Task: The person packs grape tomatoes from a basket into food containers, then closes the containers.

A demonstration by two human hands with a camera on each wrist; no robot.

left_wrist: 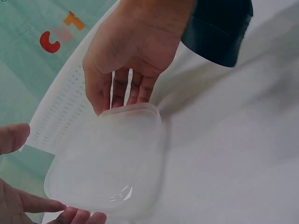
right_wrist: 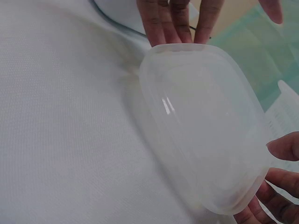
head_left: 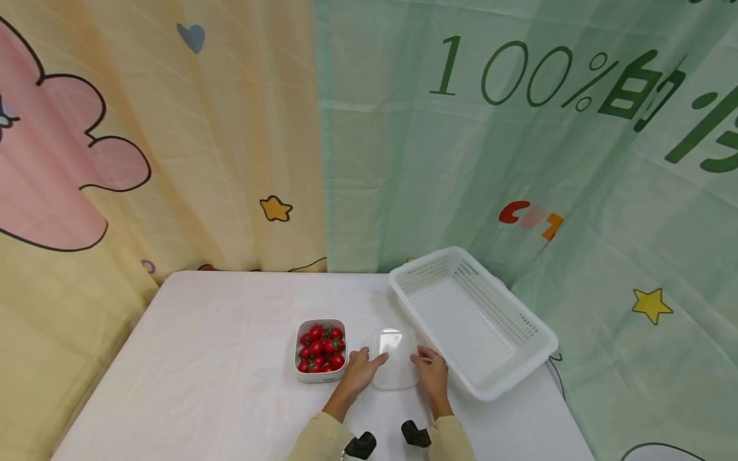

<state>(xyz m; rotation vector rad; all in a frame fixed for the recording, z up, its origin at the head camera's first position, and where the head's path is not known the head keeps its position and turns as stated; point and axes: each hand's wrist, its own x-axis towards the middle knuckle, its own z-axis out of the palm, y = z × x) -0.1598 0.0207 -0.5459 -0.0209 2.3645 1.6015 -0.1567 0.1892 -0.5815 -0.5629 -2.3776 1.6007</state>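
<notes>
A translucent plastic lid [head_left: 394, 368] with rounded corners and a raised rim is between both hands, over the white table. My right hand [head_left: 431, 374] pinches its right edge, thumb [right_wrist: 282, 145] against the rim and fingers below. On the opposite side, my left hand [head_left: 359, 374] touches the edge with extended fingertips [right_wrist: 170, 35], its thumb [left_wrist: 14, 137] lifted away from the lid. Just left of that hand stands a white square container [head_left: 321, 378] filled with red cherry tomatoes [head_left: 317, 347], some with green stems.
A large white perforated plastic basket [head_left: 521, 378] stands at the right, near the right hand. White cloth covers the table [head_left: 219, 358]. Behind it hang a yellow printed curtain [head_left: 230, 141] and a green one [head_left: 392, 160].
</notes>
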